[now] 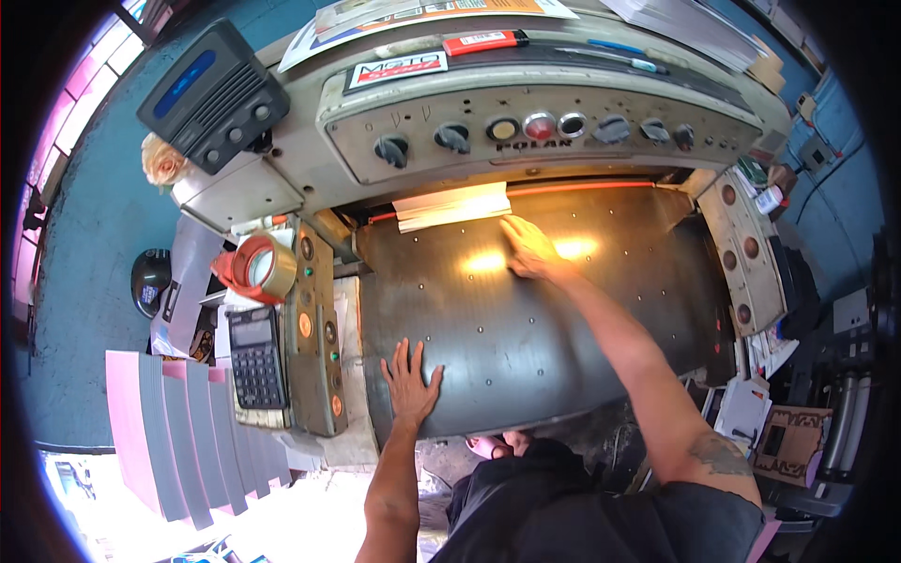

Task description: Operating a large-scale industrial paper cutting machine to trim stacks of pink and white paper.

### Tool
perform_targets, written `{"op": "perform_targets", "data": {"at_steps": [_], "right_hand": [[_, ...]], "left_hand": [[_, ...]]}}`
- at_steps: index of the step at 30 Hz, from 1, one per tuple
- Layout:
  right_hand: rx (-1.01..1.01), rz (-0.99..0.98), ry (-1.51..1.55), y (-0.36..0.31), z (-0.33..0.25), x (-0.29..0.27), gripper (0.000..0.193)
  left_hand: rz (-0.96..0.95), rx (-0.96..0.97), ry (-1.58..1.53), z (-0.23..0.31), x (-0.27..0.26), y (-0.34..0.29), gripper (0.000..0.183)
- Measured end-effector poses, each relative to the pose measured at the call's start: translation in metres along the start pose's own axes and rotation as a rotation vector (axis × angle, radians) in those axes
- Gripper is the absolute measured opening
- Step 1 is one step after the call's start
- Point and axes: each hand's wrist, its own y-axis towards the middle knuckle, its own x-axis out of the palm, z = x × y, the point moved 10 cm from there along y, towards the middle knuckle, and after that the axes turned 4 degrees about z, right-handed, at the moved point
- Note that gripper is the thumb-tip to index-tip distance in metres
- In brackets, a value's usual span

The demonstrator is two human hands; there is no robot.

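Note:
My left hand [411, 387] lies flat on the dark metal bed [507, 347] of a paper cutter, near its front left corner, fingers spread and holding nothing. Farther in, my right hand [532, 250] reaches toward the cutter's slot, fingers stretched out. Its fingertips are at the right end of a stack of pale paper strips [452, 206]; whether they touch it I cannot tell. The stack lies under the machine's front, lit by a warm lamp. A red bar [601, 185] runs along the slot behind.
Above the slot, a control panel [544, 131] carries knobs and buttons. At left stand a grey radio [214, 97], a tape dispenser [258, 266], a calculator [256, 358] and a tall pink-and-grey paper stack [192, 436]. A red box cutter [485, 41] lies on top. The right side arm [744, 249] borders the bed.

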Motion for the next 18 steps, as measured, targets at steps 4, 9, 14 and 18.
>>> {"op": "perform_targets", "data": {"at_steps": [4,9,14,18], "right_hand": [[-0.091,0.085,-0.032,0.098,-0.006,0.026,0.068],[-0.121,0.078,0.009,0.118,-0.009,0.048,0.040],[0.005,0.071,0.118,0.102,-0.003,0.051,0.030],[-0.201,0.353,0.030,0.099,-0.016,0.016,0.036]], "left_hand": [[-0.006,-0.042,0.021,-0.003,0.001,0.006,0.067],[-0.037,-0.079,0.027,-0.008,0.004,0.007,0.066],[-0.052,-0.075,0.049,-0.008,0.006,0.009,0.070],[-0.046,-0.062,0.057,-0.007,0.006,0.008,0.071]]}}
